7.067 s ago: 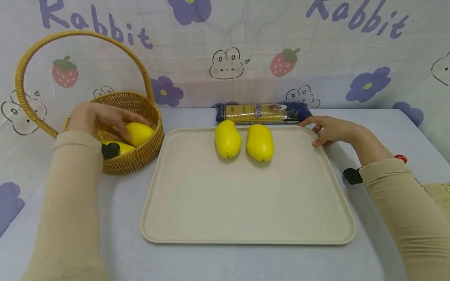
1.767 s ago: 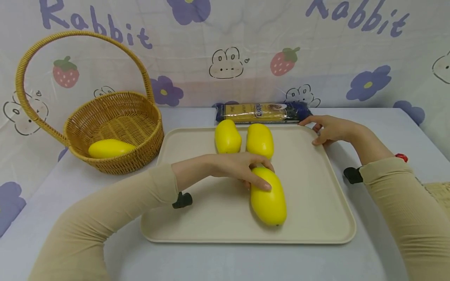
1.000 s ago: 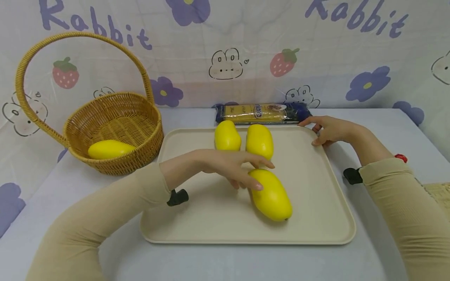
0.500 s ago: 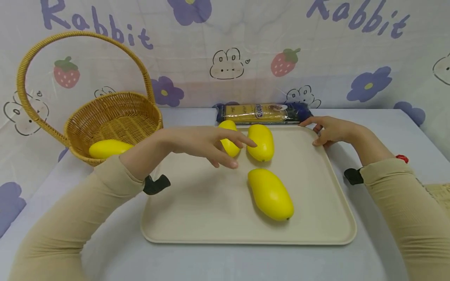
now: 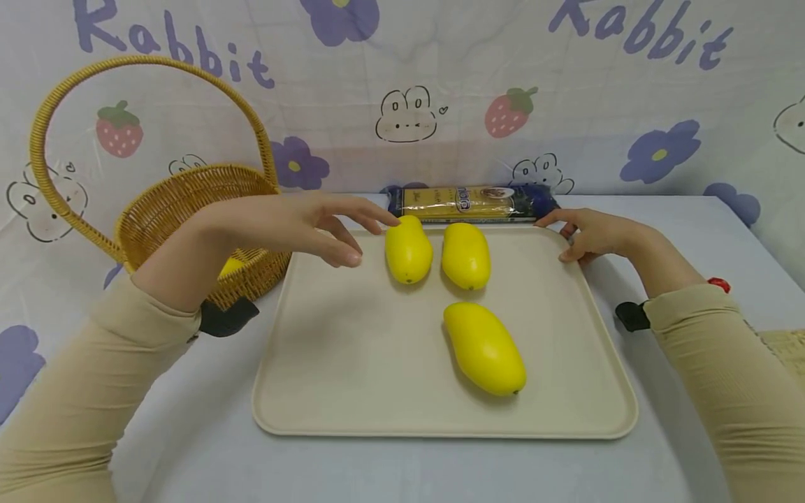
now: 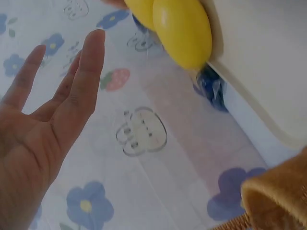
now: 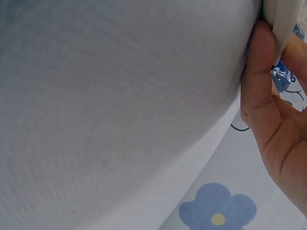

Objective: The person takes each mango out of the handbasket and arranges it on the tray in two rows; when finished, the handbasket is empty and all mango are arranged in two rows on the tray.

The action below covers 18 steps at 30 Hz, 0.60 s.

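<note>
My left hand is over the left end of the beige tray, between it and the wicker basket, fingers spread loosely and holding nothing. In the left wrist view its fingers are apart from the yellow mangoes. Two mangoes lie side by side at the tray's back, one left and one right. A third mango lies slantwise nearer the front. Another mango in the basket is mostly hidden behind my left wrist. My right hand pinches the tray's back right corner, thumb and fingers at the rim.
A long pasta packet with dark blue ends lies behind the tray, against the printed backdrop cloth. The basket's tall handle arches up at the left. Something woven and straw-coloured shows at the right edge.
My left hand carried a mango from the basket to the tray's front, let go of it and drew back leftward toward the basket. My right hand has stayed at the tray's corner.
</note>
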{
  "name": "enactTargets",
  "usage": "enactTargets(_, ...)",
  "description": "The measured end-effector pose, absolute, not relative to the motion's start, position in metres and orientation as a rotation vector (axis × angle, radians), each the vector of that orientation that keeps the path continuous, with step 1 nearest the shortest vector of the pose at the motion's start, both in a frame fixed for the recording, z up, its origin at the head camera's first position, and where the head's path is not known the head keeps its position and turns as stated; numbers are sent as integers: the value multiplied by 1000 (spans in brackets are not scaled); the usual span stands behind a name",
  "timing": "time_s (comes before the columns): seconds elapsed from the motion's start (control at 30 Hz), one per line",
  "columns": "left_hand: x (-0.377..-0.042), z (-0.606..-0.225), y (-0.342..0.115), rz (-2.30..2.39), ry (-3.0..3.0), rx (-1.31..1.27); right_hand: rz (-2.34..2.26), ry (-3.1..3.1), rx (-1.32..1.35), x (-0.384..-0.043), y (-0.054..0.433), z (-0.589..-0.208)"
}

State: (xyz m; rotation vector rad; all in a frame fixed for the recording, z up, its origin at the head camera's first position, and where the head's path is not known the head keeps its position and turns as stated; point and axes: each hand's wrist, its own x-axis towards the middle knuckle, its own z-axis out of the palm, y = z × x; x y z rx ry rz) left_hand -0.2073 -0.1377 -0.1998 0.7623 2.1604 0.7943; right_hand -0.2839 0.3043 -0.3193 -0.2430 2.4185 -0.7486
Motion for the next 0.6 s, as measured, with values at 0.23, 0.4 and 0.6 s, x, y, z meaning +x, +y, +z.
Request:
enactTargets(0.23, -211, -192, -172, 775, 2317, 712, -755, 2414, -233, -284, 304, -319)
enactTargets(0.4, -217, -188, -201, 737, 2405, 670, -751, 2414, -236, -284, 304, -321)
enactTargets(0.6, -231, -189, -236, 778, 2445, 586, -748, 2415, -241, -285, 304, -321)
